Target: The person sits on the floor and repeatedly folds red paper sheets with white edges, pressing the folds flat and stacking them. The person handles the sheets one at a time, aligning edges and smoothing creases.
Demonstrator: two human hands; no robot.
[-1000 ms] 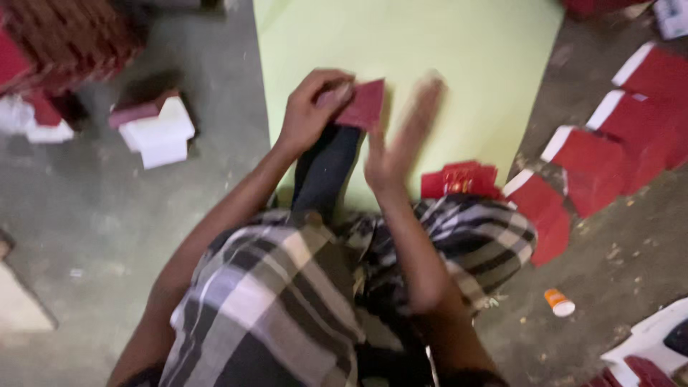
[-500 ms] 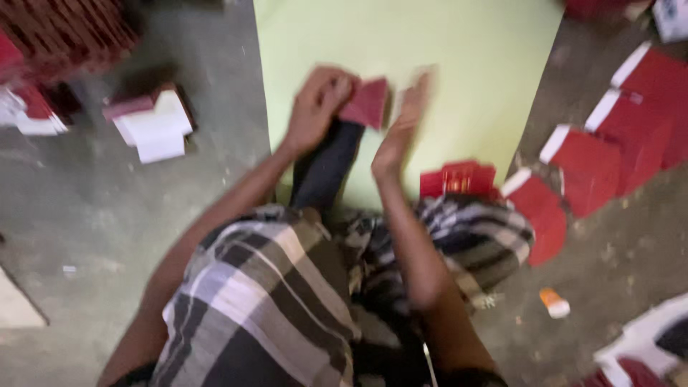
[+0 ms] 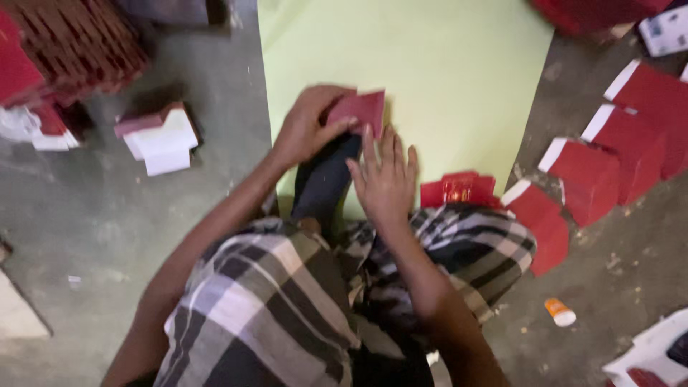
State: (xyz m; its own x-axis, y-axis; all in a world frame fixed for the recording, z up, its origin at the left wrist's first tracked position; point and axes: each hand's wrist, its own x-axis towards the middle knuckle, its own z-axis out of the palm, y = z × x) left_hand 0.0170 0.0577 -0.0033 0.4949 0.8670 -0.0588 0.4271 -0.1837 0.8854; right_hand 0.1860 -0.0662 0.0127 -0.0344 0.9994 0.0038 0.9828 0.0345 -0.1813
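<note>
- Fingers of my left hand (image 3: 304, 129) are curled shut around the near-left corner of a small dark red card (image 3: 360, 111), thumb on top, the rest tucked beneath where I cannot see them.
- Fingers of my right hand (image 3: 387, 175) are spread flat and open, gripping nothing; their tips (image 3: 373, 143) point away from me and stop just below the card's lower edge, near it, though whether they touch is blurred.
- That card lies up and slightly left of my right hand, its long axis running roughly left to right with a slight tilt, over the near part of the pale green sheet (image 3: 444, 79) spread on the floor (image 3: 86, 229).
- My left hand is the one already on the card; the right is just beside it.
- A folded red piece with gold print (image 3: 459, 190) sits to the right of my right hand, against my checked cloth (image 3: 287, 308).
- Red-covered stacks with white edges (image 3: 588, 179) stand well apart on the right, and a white block with a red top (image 3: 161, 136) lies on the left.
- Hidden or unclear: the card's underside, whether it is one leaf or a folded piece, and my dark knee (image 3: 326, 179) covering the sheet's near edge. Motion blur softens both hands.
</note>
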